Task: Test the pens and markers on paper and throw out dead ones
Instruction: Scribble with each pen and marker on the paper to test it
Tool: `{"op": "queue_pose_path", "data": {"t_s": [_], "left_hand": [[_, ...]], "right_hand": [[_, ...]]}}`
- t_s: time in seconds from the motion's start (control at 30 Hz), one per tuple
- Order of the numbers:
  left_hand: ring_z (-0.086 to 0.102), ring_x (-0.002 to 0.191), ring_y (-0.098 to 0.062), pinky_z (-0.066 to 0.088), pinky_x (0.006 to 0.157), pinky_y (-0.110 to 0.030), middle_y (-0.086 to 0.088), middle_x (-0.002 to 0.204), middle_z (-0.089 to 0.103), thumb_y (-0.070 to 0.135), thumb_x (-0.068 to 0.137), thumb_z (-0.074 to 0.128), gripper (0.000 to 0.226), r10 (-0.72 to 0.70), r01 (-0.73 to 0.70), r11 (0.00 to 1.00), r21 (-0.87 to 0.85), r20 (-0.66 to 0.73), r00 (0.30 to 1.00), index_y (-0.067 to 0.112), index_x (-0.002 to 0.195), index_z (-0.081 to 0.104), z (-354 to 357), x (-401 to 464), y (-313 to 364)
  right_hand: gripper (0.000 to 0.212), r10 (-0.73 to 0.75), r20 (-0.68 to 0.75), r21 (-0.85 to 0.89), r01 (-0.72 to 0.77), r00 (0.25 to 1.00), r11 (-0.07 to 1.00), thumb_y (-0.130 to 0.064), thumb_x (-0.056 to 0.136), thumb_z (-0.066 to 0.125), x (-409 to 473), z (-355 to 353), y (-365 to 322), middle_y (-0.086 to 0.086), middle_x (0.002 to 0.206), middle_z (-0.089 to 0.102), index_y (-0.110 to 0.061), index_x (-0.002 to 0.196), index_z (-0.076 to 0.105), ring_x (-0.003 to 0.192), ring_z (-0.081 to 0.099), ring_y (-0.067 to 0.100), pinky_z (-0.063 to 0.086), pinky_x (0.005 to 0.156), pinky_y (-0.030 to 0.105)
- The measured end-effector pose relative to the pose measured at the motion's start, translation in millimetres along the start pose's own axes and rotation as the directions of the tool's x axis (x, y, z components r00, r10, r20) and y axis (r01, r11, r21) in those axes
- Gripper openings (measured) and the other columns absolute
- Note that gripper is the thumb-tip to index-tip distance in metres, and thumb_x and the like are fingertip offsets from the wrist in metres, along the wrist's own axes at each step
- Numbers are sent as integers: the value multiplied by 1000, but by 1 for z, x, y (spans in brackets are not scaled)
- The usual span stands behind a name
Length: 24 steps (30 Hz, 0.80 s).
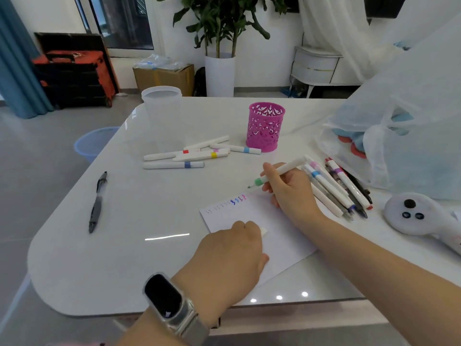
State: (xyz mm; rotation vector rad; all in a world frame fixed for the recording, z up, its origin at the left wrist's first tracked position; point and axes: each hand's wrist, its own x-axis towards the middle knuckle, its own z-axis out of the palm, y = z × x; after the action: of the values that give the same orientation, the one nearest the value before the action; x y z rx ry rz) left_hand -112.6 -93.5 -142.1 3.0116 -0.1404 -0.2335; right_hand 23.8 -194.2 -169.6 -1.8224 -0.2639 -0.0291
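- Right hand [290,189] grip is clamped on a green-banded marker [277,174], tip just above the paper's [262,226] far edge.
- Left hand [232,255] fist closes on a white cap [263,232], resting on the paper.

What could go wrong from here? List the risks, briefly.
1. The uncapped green-banded white marker in the right hand has its tip just past the top edge of the white paper sheet, so it may mark the glossy white table.
2. The small white cap pinched in the left hand could get mislaid.
3. The untested pile of pens may get nudged by that wrist.
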Motion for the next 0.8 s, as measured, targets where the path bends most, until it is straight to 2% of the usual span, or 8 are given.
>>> {"op": "queue_pose_path", "data": {"t_s": [0.13,0.2,0.27,0.37,0.47,0.57,0.67,0.8], "left_hand": [[42,68,-19,27,50,-27,2,79,31,39,99,35,22,5,-6,1000,6,13,1000,17,97,36,1,-1,0],[40,68,-19,25,49,-26,1,82,30,38,100,33,24,6,-6,1000,27,12,1000,15,104,39,1,-1,0],[39,69,-20,27,52,-30,1,84,30,37,100,32,22,0,-1,999,33,20,1000,16,101,36,1,-1,0],[39,68,-19,27,54,-30,1,82,31,37,100,31,22,-6,5,1000,28,26,1000,17,92,28,1,-1,1],[40,70,-19,31,62,-29,1,85,33,36,100,31,21,-13,13,1000,-3,27,1000,17,91,27,2,1,-1],[41,70,-18,32,62,-30,2,83,34,36,100,32,20,-16,17,999,-28,28,999,18,91,29,3,3,-3],[41,71,-18,32,63,-30,1,82,33,36,100,32,21,-15,16,999,-34,31,999,17,91,29,3,4,-3],[42,72,-18,33,63,-30,2,83,34,36,100,32,21,-15,16,999,-48,32,999,18,91,29,4,5,-4]], "right_hand": [[22,-49,4,-25,49,999,998,-29,88,67,0,0,0,-12,55,57,-17,72,60,42,46,3,42,48,21],[24,-64,-23,-51,63,998,997,-28,91,62,1,0,2,-18,49,54,-16,72,57,43,46,1,39,48,16],[26,-68,-45,-59,65,997,996,-27,94,57,2,0,3,-20,44,51,-15,72,54,42,44,0,36,46,14],[28,-62,-31,-60,60,998,996,-27,95,55,3,0,5,-16,46,48,-7,76,57,43,41,1,38,49,20],[28,-63,-2,-76,62,998,995,-29,95,55,4,0,7,-17,48,49,-4,82,59,45,42,1,39,52,22],[27,-77,14,-104,78,997,992,-29,94,56,5,1,7,-13,55,50,-5,82,60,47,44,0,39,54,19],[24,-95,23,-152,97,995,984,-29,94,57,5,2,7,-7,59,50,-11,78,58,47,46,-3,35,49,8],[25,-82,34,-168,87,996,982,-28,94,57,6,1,6,-6,58,49,-12,75,56,45,45,-2,35,47,8]]}}
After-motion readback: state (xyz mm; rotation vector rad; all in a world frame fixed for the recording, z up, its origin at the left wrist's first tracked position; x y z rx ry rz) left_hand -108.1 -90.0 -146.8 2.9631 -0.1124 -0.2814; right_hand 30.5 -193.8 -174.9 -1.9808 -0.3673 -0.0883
